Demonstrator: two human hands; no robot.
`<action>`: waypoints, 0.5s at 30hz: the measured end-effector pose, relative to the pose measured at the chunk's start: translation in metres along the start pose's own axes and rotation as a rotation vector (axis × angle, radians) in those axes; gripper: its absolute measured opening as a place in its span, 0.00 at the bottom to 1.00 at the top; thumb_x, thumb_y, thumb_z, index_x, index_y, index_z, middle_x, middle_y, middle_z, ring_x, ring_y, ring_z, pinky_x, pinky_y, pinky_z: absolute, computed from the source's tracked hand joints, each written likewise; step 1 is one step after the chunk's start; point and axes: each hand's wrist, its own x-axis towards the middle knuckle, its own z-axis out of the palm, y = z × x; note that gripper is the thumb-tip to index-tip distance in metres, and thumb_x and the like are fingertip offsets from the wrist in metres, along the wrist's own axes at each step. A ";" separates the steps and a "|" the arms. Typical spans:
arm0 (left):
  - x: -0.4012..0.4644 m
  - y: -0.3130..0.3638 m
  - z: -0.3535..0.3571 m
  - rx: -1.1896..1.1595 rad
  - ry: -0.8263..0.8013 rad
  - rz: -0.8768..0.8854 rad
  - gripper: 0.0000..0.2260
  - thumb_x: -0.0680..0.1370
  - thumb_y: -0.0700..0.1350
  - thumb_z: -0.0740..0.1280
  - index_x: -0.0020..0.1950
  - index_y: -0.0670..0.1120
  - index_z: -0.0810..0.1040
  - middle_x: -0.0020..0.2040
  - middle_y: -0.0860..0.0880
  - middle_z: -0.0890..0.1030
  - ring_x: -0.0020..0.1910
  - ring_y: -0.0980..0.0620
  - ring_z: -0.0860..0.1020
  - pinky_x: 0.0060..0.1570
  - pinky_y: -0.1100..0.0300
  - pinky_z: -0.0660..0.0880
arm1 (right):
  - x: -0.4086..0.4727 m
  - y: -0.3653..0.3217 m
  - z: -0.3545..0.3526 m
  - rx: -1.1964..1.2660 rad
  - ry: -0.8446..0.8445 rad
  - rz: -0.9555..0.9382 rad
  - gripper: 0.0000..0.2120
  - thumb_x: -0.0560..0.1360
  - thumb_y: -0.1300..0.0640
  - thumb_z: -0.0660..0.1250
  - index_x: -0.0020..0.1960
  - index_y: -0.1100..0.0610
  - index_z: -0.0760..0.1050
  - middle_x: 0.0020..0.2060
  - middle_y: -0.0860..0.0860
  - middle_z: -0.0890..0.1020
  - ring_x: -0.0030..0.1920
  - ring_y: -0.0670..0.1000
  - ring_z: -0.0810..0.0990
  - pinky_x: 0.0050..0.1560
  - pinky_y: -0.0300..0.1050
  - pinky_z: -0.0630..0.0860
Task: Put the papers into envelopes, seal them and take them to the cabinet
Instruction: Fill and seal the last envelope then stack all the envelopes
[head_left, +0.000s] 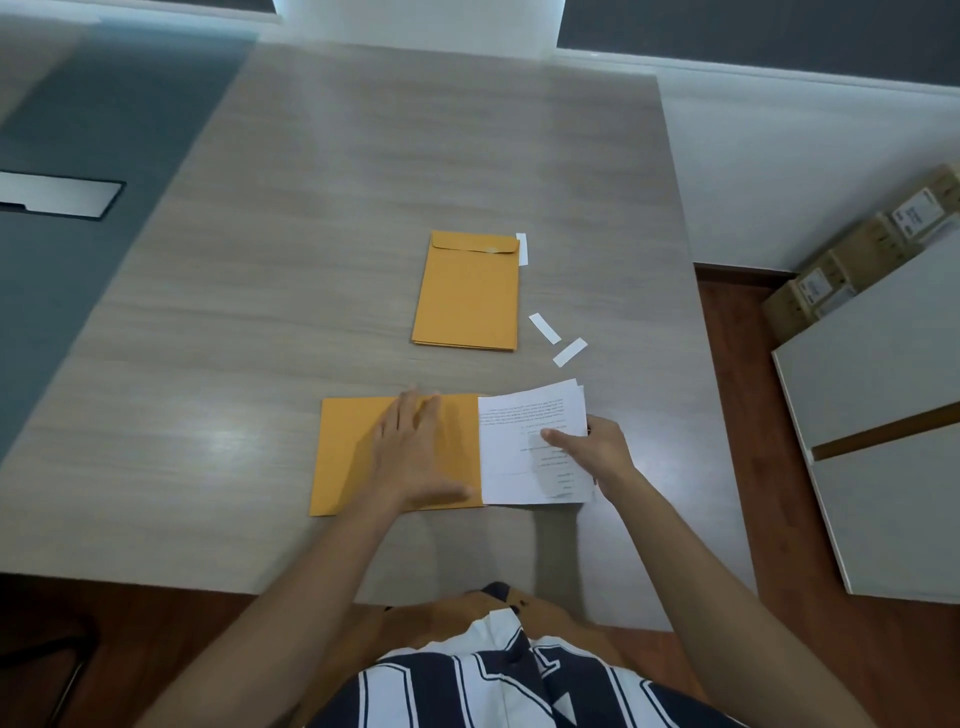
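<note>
Sliding the papers into the near envelope on the surface, the right hand pinches them while the left hand presses flat, fingers straight; beyond that envelope lies a stack of envelopes with peeled strips beside it, sealing and cabinet delivery seemingly still ahead.

Office setting is indicated. A long wood-grain counter of meeting-table type is seen, with a cable hatch set into an adjoining grey surface. Manila envelopes and printed papers are laid out; white cabinets and stacked cardboard boxes are placed alongside.
</note>
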 end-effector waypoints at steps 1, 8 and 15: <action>0.003 -0.007 -0.002 0.066 -0.034 0.072 0.66 0.54 0.70 0.76 0.79 0.55 0.39 0.79 0.48 0.36 0.78 0.44 0.38 0.76 0.43 0.47 | -0.001 0.000 0.000 -0.017 0.011 -0.012 0.08 0.70 0.57 0.74 0.49 0.52 0.82 0.48 0.48 0.85 0.48 0.50 0.84 0.50 0.48 0.80; 0.020 -0.013 -0.003 0.224 -0.098 0.289 0.72 0.52 0.69 0.79 0.75 0.57 0.26 0.80 0.44 0.43 0.78 0.42 0.38 0.76 0.43 0.43 | -0.002 0.001 0.008 -0.056 0.020 0.001 0.13 0.73 0.63 0.66 0.57 0.55 0.79 0.52 0.50 0.84 0.52 0.53 0.82 0.51 0.48 0.79; 0.016 -0.009 -0.004 0.207 -0.058 0.379 0.70 0.52 0.69 0.77 0.75 0.59 0.26 0.78 0.40 0.52 0.78 0.39 0.46 0.75 0.40 0.48 | -0.004 -0.004 0.028 -0.042 -0.041 0.009 0.11 0.74 0.62 0.67 0.56 0.55 0.79 0.52 0.51 0.84 0.51 0.53 0.83 0.53 0.52 0.80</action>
